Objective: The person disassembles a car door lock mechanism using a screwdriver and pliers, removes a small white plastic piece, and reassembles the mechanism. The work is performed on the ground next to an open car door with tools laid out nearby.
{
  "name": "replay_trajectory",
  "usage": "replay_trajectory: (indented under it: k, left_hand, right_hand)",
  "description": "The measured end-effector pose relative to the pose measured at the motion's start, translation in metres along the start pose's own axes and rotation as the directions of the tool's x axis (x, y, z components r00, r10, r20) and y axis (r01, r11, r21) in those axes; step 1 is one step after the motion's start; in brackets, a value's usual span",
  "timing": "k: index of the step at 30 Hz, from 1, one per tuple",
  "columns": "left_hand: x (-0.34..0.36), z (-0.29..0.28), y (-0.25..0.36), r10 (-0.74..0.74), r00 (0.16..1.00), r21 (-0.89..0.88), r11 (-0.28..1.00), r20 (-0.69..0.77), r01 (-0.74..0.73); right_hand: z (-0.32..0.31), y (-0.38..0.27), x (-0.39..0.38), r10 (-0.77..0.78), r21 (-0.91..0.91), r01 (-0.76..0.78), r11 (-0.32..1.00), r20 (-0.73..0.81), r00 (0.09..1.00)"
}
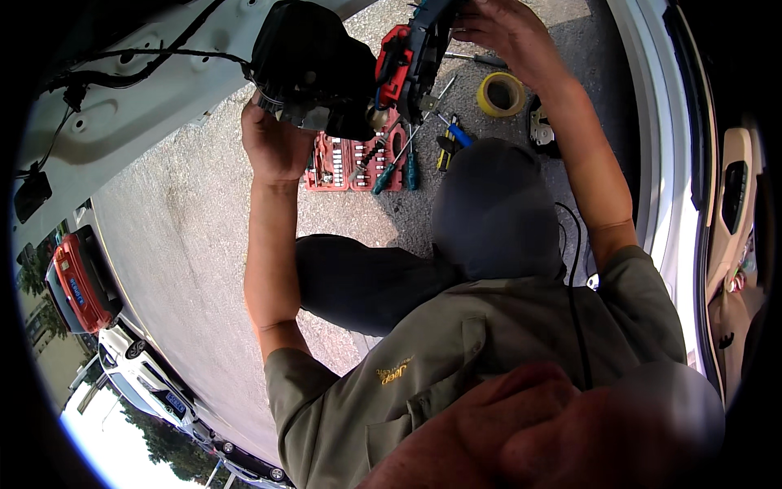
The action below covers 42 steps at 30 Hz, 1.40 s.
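Person squatting beside a white car. Black housing (314, 61) at 11 o'clock: bulky, rounded, matte plastic by the look, raised over the ground; underside dark, detail lost. Black-and-red part (399, 69) next to it at 12 o'clock: ribbed, angular, hard-edged, red section facing the housing; cannot tell if the two touch.

Left hand (277, 145) at 10–11 o'clock, cupped up against the lower edge of the housing, thumb showing, other fingers hidden; cannot tell if it pinches. Right hand (505, 37) at 1 o'clock, fingers bent onto the right edge of the black-and-red part, gripping it; thumb not clear.

Below the housing, toward 12 o'clock: red tool case (334, 186), open, moulded plastic, rows of small shiny metal sockets (338, 165). Teal-handled screwdrivers (411, 171) near its right side, slim metal shafts. Blue-handled tool (461, 135) just beside, between 12 and 1. Yellow tape roll (482, 96) at 1 o'clock, smooth thick ring. Ground (187, 212) is rough, grainy grey.

White metal panel (134, 122) at 10 o'clock, smooth, punched with holes, black cable (175, 53) across it. Olive shirt (440, 326), soft woven cloth, toward 5 o'clock. Red car (85, 281) near 9 o'clock, glossy.
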State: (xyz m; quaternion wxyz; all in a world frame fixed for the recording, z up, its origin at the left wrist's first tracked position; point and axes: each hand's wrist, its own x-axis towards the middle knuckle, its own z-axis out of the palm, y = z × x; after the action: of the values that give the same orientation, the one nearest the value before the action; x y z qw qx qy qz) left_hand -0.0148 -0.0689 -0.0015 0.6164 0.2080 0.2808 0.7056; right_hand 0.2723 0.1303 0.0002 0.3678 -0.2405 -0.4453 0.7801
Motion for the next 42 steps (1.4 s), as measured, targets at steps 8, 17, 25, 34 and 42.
replay_trajectory:
  k: [8, 17, 25, 34, 42]
  left_hand:
    - [-0.001, 0.0, -0.001, 0.044, 0.996, 0.224, 0.974, -0.075, -0.026]
    - [0.001, 0.026, 0.003, 0.173, 0.977, 0.554, 0.829, -0.126, -0.076]
    - [0.003, 0.018, 0.009, 0.137, 0.984, 0.52, 0.852, -0.113, -0.059]
    - [-0.012, 0.044, 0.02, 0.142, 0.989, 0.564, 0.821, -0.04, -0.094]
    - [0.002, 0.024, -0.002, 0.161, 0.965, 0.529, 0.848, -0.207, -0.028]
  right_hand:
    - [-0.005, 0.012, -0.012, 0.019, -0.168, -0.032, 0.985, -0.077, 0.997]
    - [-0.029, 0.03, -0.003, -0.102, -0.333, 0.1, 0.937, 0.014, 0.995]
    - [-0.037, 0.022, -0.01, -0.148, -0.344, 0.051, 0.938, -0.263, 0.953]
    - [0.051, -0.054, -0.059, -0.002, -0.57, 0.167, 0.805, 0.279, 0.96]
    - [0.11, -0.023, -0.025, -0.197, -0.662, 0.606, 0.441, 0.588, 0.785]
